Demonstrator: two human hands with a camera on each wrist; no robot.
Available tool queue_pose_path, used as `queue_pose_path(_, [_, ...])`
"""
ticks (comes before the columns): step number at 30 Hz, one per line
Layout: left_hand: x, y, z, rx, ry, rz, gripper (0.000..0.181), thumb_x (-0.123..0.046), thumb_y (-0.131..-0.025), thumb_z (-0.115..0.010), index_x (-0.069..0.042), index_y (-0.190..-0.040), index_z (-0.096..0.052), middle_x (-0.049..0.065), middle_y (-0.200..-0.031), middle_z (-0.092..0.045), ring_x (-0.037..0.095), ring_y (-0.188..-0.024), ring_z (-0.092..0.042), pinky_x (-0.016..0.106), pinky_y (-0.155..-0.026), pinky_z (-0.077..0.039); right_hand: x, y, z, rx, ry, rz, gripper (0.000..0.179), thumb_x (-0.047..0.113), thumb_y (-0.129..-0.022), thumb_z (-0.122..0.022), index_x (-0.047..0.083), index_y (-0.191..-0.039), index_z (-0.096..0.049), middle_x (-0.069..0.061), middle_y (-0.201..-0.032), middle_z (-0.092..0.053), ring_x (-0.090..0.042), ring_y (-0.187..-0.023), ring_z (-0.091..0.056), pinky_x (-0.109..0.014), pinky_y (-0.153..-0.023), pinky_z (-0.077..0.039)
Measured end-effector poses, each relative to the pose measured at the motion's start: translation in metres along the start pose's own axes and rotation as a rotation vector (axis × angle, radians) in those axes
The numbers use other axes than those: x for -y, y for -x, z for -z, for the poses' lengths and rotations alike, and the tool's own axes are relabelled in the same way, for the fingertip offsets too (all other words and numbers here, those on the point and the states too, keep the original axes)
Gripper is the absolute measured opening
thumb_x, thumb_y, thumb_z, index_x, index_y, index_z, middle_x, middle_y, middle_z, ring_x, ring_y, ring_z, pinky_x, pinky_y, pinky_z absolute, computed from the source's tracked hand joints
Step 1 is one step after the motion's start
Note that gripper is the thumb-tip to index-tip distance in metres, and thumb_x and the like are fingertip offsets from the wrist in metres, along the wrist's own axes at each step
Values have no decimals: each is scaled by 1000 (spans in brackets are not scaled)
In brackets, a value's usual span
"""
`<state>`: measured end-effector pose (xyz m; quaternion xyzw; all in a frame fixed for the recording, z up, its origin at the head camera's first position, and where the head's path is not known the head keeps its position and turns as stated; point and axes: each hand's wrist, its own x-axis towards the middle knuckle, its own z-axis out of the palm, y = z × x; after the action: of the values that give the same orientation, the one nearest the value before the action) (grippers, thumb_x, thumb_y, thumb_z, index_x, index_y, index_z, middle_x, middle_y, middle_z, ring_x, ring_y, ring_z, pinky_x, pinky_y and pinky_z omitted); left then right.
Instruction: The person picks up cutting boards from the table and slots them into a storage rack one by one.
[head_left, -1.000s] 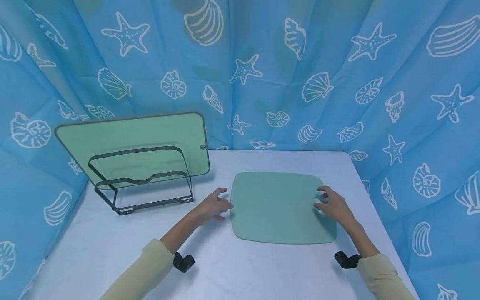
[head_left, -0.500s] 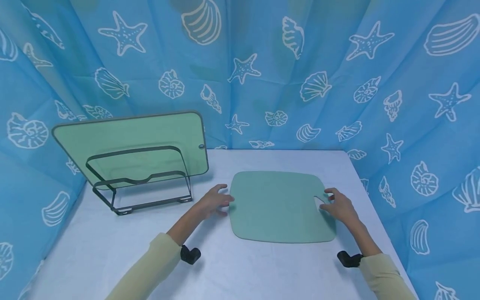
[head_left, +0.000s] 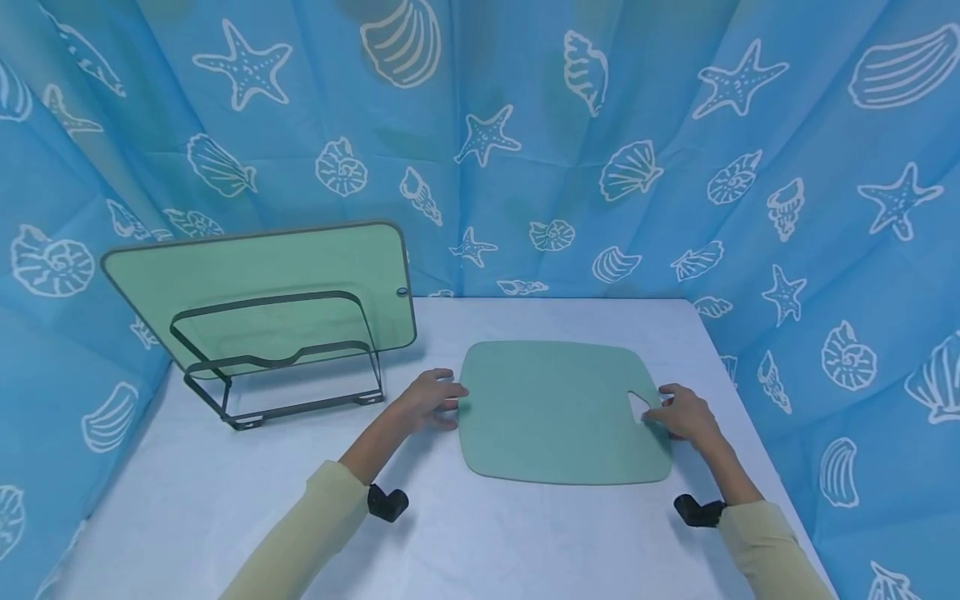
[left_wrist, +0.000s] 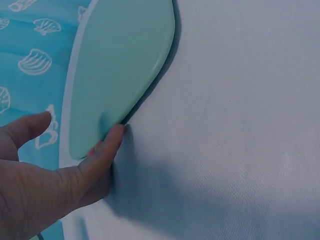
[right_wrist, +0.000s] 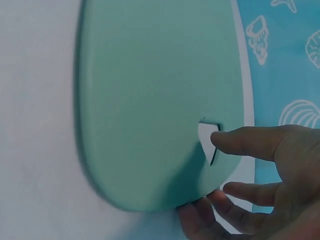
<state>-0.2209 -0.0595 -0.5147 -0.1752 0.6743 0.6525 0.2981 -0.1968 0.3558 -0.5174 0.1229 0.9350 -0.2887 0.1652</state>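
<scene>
A green cutting board (head_left: 555, 417) lies flat on the white table, with a cut-out handle hole (right_wrist: 206, 140) near its right end. My right hand (head_left: 684, 414) grips that end: the thumb lies over the hole and the other fingers curl at the outer edge, their tips partly hidden by the board. My left hand (head_left: 427, 402) is at the opposite end, fingers spread. In the left wrist view one fingertip (left_wrist: 116, 132) touches the board's rim, while another finger (left_wrist: 32, 127) stands away from it.
At the back left a black metal rack (head_left: 281, 362) holds a second green board (head_left: 300, 262) with a dark rim, leaning back. A blue curtain (head_left: 525, 125) printed with shells and starfish surrounds the white table (head_left: 555, 542). Black cameras sit at both wrists.
My right hand has shifted right from over the board to its handle end, uncovering the hole. The left hand has edged slightly toward the board's left rim. The board stays in place.
</scene>
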Motion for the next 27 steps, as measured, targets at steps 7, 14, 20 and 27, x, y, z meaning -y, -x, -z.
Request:
queue_pose_path(7, [-1,-4,-1,-3,28,14,70,-8,-93,-68,-2,-153,-32,24,-138,-47,39,-127,-49,47,-83,-59,-1,-5,-4,43,-71,-66,78,21,-88,-71,-17,-143,-31,-37,-125,-47,-44,-103,-54,-35,-68,-56])
queue_pose_path(14, [-1,-8,-3,-16,30,30,66,-7,-93,-67,4,-150,-35,24,-134,-49,38,-125,-51,46,-82,-59,-2,-4,-6,34,-93,-77,77,18,-87,-72,-15,-143,-30,-37,-127,-44,-45,-103,-53,-31,-63,-53])
queue_pose_path(20, [0,-13,-3,-41,36,35,63,-4,-92,-68,4,-147,-40,22,-130,-52,36,-122,-53,44,-80,-60,-2,-4,-6,58,-106,-87,74,16,-88,-71,-14,-142,-30,-36,-126,-44,-42,-100,-53,-32,-62,-52])
queue_pose_path(27, [3,-14,0,-43,6,26,56,0,-90,-67,-1,-144,-50,19,-126,-58,33,-115,-58,41,-77,-61,0,-1,-6,94,-173,-87,76,15,-89,-69,-13,-145,-25,-34,-126,-42,-37,-96,-51,-28,-59,-45])
